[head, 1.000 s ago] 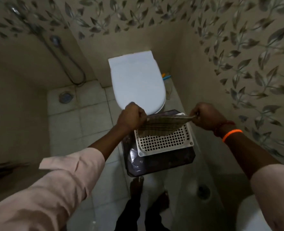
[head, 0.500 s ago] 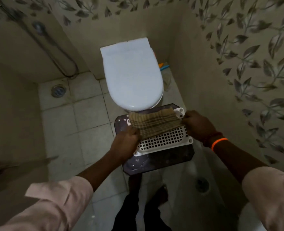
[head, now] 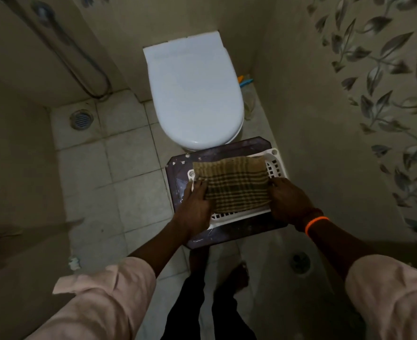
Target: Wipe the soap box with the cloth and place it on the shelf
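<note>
A brown checked cloth lies spread over a white perforated soap box, which rests on a dark purple stool in front of the toilet. My left hand grips the cloth's left edge and my right hand grips its right edge. Both hands press the cloth down on the box. Most of the box's top is hidden under the cloth; only its far right corner and near rim show.
A white toilet with its lid down stands just beyond the stool. A tiled wall runs close on the right. A floor drain and a shower hose are at the left. My bare feet stand below the stool.
The cloth was held stretched in the air above the box; both hands have lowered it and drawn it toward me, and it now lies flat across the box.
</note>
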